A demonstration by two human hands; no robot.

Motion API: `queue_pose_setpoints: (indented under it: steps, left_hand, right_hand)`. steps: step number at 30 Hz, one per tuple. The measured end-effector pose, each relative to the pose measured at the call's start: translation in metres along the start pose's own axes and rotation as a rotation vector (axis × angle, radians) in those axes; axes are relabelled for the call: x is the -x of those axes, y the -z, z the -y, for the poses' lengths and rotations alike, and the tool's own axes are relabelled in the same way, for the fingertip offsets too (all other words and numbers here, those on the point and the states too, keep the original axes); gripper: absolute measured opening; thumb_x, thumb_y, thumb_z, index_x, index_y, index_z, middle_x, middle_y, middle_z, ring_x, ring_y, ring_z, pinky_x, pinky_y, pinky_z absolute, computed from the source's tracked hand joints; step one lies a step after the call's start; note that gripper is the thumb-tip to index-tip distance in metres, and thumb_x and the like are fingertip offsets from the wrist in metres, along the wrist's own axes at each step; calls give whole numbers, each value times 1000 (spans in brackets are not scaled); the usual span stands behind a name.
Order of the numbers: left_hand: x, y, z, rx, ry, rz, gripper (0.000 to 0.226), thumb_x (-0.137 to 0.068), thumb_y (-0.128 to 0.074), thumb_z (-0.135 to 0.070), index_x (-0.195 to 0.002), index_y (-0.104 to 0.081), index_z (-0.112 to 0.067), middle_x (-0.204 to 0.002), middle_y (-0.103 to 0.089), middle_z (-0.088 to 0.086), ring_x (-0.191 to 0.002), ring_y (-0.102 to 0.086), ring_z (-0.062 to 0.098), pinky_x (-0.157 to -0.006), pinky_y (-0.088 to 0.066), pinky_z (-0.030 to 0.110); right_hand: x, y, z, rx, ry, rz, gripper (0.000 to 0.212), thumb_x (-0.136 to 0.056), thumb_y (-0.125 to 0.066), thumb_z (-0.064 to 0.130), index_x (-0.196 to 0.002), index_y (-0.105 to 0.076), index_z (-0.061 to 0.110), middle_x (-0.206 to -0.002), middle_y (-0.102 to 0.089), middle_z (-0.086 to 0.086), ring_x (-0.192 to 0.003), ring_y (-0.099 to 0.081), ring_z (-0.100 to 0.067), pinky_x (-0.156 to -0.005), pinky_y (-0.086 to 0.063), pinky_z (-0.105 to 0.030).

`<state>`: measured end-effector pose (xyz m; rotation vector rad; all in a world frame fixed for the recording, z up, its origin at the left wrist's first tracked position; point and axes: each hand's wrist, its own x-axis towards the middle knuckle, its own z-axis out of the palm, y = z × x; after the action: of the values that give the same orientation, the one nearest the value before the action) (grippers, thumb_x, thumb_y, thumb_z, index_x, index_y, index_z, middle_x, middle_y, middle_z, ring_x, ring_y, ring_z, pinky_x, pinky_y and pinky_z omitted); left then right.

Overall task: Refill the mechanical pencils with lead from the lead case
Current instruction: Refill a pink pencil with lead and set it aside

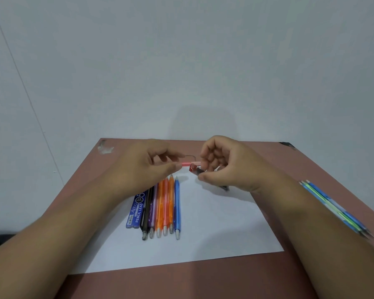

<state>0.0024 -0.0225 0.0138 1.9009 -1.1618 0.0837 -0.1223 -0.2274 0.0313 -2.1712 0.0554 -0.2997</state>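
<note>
A reddish-brown tabletop (203, 281) is standing against a plain pale grey wall (181, 61), carrying a white paper sheet (214, 229). The left hand (143, 167) is pinching a translucent pink mechanical pencil (187, 164) above the sheet, while the right hand (222, 167) is gripping a small dark red lead case (195, 170) just beside it. A row of coloured plastic mechanical pencils (164, 208) is lying on the sheet beside a blue pencil-lead pack (136, 210). More blue and green pencils (333, 208) are lying on the bare table at the right.

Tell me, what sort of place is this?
Probably a home or study desk set against a bare wall: a brown tabletop carries a white paper sheet, a row of mechanical pencils and a blue pencil lead case.
</note>
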Motion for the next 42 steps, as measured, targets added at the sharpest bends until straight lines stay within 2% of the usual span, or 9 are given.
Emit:
queue_pose_setpoints:
  steps: [2,5,12,14,17,21,26,31,42]
  left_hand:
    - [1,-1,-3,29,-69,-8,25,-84,-79,-27,-95,-73,-48,-91,-70,-26,-82,-61,3,-66,-45,14]
    - [0,-2,-7,35,-190,7,19,-84,-80,-29,-97,-74,-43,-93,-72,-26,-86,-64,10,-69,-43,10]
    - [-2,-5,-7,2,-244,-66,15,-86,-71,-39,-98,-72,-48,-92,-70,-20,-83,-61,3,-69,-43,10]
    - [-3,-4,-7,-23,-262,-109,22,-88,-69,-34,-106,-68,-46,-90,-69,-16,-84,-61,7,-70,-46,15]
    - [-2,-3,-10,-47,-270,-128,26,-90,-72,-21,-96,-70,-45,-87,-69,-17,-88,-63,5,-72,-46,12]
    - [-1,-4,-14,-25,-230,-126,25,-91,-71,-15,-93,-69,-40,-88,-69,-20,-88,-63,1,-73,-46,9]
    - [0,-8,-17,242,-42,-92,24,-92,-69,-16,-86,-74,-39,-89,-73,-11,-86,-69,12,-67,-55,22]
    - [1,-9,-21,437,30,-63,13,-92,-67,-11,-91,-73,-22,-85,-74,-1,-82,-70,15,-64,-54,26]
    - [0,-5,-21,419,90,-68,11,-97,-61,-11,-92,-68,-16,-83,-76,3,-79,-73,17,-65,-58,29]
  right_hand:
    - [-1,0,-2,-53,7,-24,36,-73,-86,9,-92,-62,28,-87,-74,0,-73,-63,-14,-68,-52,-28]
    - [-2,-1,-4,-125,14,-42,36,-74,-86,5,-95,-62,21,-87,-74,-3,-72,-63,-15,-70,-52,-29]
    - [1,-5,4,-304,9,-49,31,-78,-82,-5,-95,-62,12,-89,-75,-11,-78,-69,-21,-76,-57,-33]
    - [2,-7,7,-355,6,-43,28,-80,-79,-7,-93,-61,10,-88,-75,-13,-76,-69,-23,-72,-56,-33]
    - [2,-7,9,-406,-24,-20,25,-83,-76,-6,-100,-65,9,-93,-76,-13,-79,-70,-27,-77,-60,-40]
    - [3,-7,10,-421,-99,51,34,-87,-74,3,-118,-67,13,-99,-78,-14,-91,-74,-30,-89,-60,-41]
    - [2,-5,10,-513,-116,44,52,-75,-79,13,-125,-65,13,-97,-77,-17,-87,-74,-27,-84,-60,-37]
    - [1,-4,10,-585,-127,67,50,-79,-76,10,-127,-64,11,-102,-76,-22,-85,-74,-27,-78,-60,-33]
    - [1,-1,6,-653,-154,96,50,-80,-74,7,-128,-62,10,-108,-74,-24,-90,-73,-30,-83,-62,-36]
